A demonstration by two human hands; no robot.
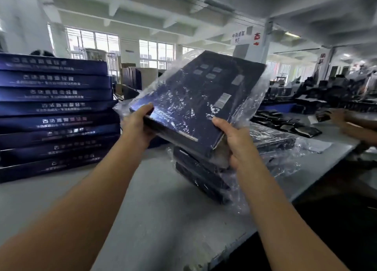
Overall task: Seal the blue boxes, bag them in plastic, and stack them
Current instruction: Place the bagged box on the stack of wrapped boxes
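Head view: holding a blue box point(189, 99) up off the grey table point(155, 205) in both hands, tilted, far edge raised, printed face toward the camera. Sleeved in a clear plastic bag point(260, 91), with loose crinkled film spilling past the far and right edges. Cannot tell whether the near edge is covered.

With left hand point(138, 126), gripping the near-left corner: thumb flat on the top face, fingers wrapped under. With right hand point(234, 146), gripping the near-right corner: thumb on top, fingers curled beneath the box edge. Both arms bare and reaching forward.

Directly below the held box, on the table: a bagged stack point(204, 177) of dark blue boxes in glossy film, slightly skewed. Contact between held box and stack not clear.

At table left, well apart from the hands: a tall unbagged stack point(55, 115) of blue boxes, long sides with white lettering facing the camera, edges a bit staggered.

Far right: small dark packets point(295, 128) spread along the table, and another person's hand point(342, 117) near them. Behind: factory hall with windows point(156, 52).
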